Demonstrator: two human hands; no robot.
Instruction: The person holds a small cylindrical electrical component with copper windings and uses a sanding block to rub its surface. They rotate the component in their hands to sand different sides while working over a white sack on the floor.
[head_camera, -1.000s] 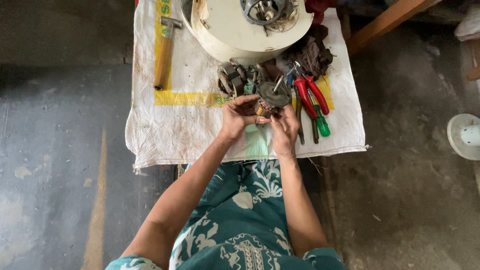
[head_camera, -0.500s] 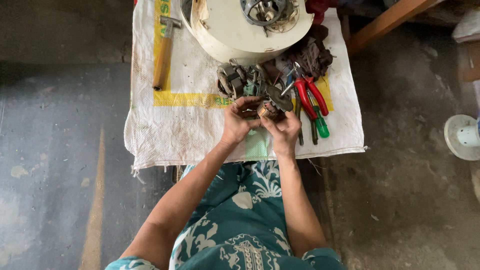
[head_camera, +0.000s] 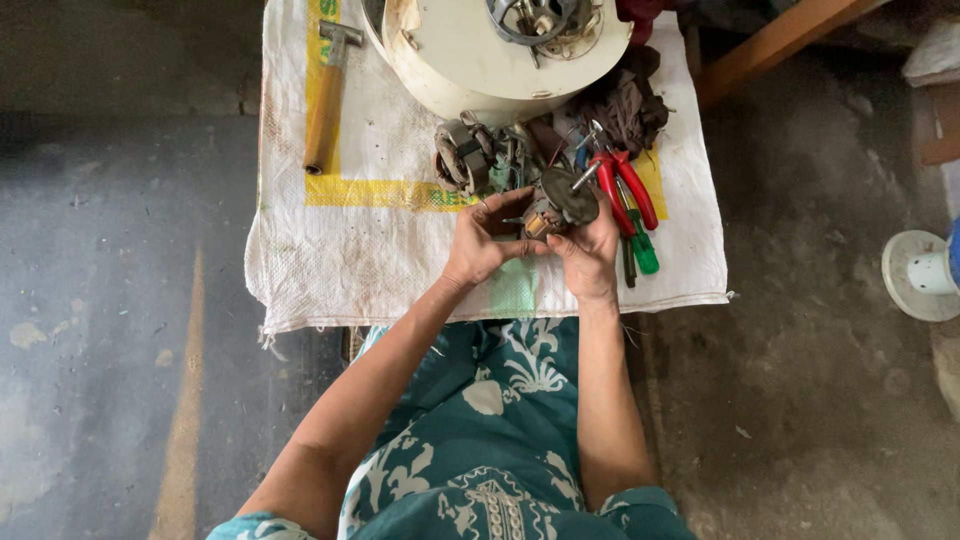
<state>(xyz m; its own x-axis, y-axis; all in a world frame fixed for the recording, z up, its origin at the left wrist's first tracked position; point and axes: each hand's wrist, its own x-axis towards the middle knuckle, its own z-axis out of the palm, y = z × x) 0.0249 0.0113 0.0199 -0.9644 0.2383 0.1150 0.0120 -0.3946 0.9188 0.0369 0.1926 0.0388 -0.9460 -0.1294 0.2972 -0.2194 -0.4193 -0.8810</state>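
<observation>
Both of my hands hold a small motor rotor (head_camera: 562, 200), a dark round disc on a metal shaft with copper windings, just above a low table covered by a white woven sack (head_camera: 380, 250). My left hand (head_camera: 485, 240) grips its left side. My right hand (head_camera: 590, 255) cups it from below on the right. A wound stator (head_camera: 462, 155) and other dark metal parts lie on the sack right behind my hands.
A large cream round housing (head_camera: 500, 55) sits at the table's far edge. A wooden-handled hammer (head_camera: 327, 95) lies at the left. Red-handled pliers (head_camera: 630, 185) and a green-handled screwdriver (head_camera: 640, 250) lie at the right. A white spool (head_camera: 920, 275) stands on the concrete floor.
My hands have lifted the rotor a little farther from me, toward the pile of parts, and turned it so the disc faces up.
</observation>
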